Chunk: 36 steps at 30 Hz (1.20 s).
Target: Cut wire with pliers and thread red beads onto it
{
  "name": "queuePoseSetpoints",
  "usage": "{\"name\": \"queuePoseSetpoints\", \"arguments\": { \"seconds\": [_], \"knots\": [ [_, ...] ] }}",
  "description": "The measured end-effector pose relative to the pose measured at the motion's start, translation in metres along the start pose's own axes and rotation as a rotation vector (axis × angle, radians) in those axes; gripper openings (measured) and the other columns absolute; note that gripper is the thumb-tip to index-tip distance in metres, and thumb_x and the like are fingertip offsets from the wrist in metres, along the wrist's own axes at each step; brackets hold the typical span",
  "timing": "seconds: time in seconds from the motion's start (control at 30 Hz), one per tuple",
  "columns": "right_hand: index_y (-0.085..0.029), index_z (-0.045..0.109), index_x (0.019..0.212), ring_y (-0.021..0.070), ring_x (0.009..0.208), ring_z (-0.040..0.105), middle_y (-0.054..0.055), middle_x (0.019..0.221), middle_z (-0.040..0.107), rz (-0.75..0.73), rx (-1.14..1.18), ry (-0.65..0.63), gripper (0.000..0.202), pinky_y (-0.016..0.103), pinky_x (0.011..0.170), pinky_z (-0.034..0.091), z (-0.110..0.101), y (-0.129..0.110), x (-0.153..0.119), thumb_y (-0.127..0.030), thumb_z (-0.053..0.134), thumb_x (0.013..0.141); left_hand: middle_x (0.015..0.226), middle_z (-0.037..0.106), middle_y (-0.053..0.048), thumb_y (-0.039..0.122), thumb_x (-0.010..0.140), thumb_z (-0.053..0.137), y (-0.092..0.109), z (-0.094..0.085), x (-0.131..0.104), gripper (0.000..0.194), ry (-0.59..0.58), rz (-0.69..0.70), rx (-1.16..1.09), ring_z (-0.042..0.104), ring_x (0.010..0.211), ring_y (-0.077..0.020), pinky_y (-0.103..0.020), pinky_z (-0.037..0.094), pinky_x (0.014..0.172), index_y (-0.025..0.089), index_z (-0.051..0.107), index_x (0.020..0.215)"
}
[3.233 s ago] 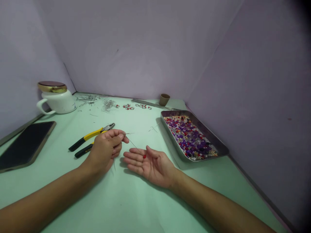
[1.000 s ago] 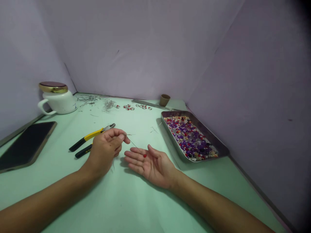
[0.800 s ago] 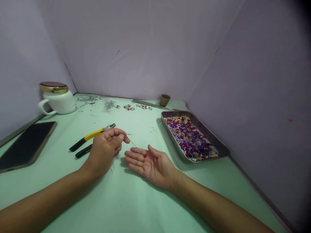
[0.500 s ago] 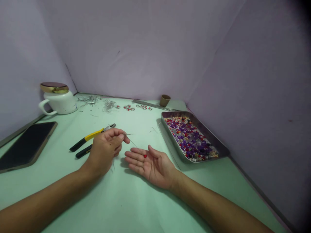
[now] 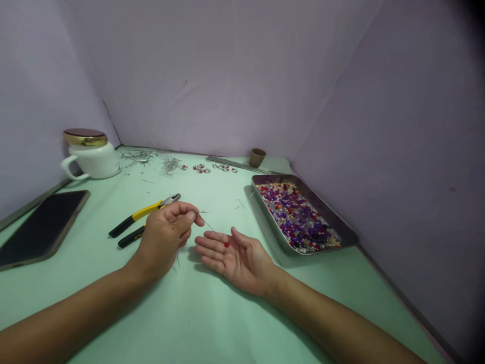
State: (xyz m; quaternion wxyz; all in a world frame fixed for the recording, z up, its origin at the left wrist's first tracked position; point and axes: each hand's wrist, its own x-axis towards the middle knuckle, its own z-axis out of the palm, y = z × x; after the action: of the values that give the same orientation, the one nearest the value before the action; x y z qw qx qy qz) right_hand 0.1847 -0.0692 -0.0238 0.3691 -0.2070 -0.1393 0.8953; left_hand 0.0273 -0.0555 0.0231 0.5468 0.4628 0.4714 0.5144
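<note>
Between the thumb and fingers of my left hand [image 5: 170, 230] a thin wire [image 5: 212, 229] is pinched, slanting down toward my other palm. The wire's far end meets a small red bead [image 5: 226, 244]; whether it passes through the bead is too small to tell. My right hand [image 5: 242, 263] lies palm up with its fingers stretched out, and the bead rests on it near the finger bases. Behind my left hand are pliers [image 5: 147, 210] with yellow and black handles, partly covered by that hand.
On the right stands a metal tray [image 5: 273, 227] of mixed beads. Beaded pieces [image 5: 200, 169], wire scraps [image 5: 170, 165], long wires [image 5: 242, 165] and a small brown cup [image 5: 257, 157] are at the back. At left are a phone [image 5: 45, 225] and a white mug [image 5: 94, 162] with a gold-rimmed lid.
Almost nothing differs. Both hands keep the same pose, with the wire still pointing at the red bead on my right palm; my left hand has shifted very slightly right.
</note>
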Motion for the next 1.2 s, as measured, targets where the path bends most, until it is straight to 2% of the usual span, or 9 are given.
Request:
{"name": "queuePoseSetpoints", "arguments": {
  "seconds": [0.63, 1.2],
  "knots": [
    [-0.002, 0.046, 0.112, 0.0224, 0.108, 0.053, 0.022, 0.122, 0.047, -0.002, 0.022, -0.013, 0.05, 0.036, 0.097, 0.032, -0.0021, -0.0001, 0.0004, -0.039, 0.019, 0.091, 0.065, 0.058, 0.001, 0.018, 0.072, 0.054, -0.0007, -0.0012, 0.0001, 0.003, -0.005, 0.022, -0.015, 0.027, 0.036, -0.0015, -0.019, 0.017, 0.036, 0.015, 0.054, 0.07],
    [-0.004, 0.042, 0.113, 0.0244, 0.106, 0.054, 0.019, 0.114, 0.054, -0.011, 0.03, -0.063, 0.047, 0.037, 0.1, 0.029, -0.0012, 0.002, -0.0002, -0.039, 0.021, 0.091, 0.066, 0.058, 0.001, 0.018, 0.074, 0.053, -0.0077, -0.0046, -0.0014, 0.005, -0.031, 0.037, 0.035, 0.029, 0.037, 0.0002, -0.016, 0.021, 0.036, 0.014, 0.055, 0.072]
  ]
}}
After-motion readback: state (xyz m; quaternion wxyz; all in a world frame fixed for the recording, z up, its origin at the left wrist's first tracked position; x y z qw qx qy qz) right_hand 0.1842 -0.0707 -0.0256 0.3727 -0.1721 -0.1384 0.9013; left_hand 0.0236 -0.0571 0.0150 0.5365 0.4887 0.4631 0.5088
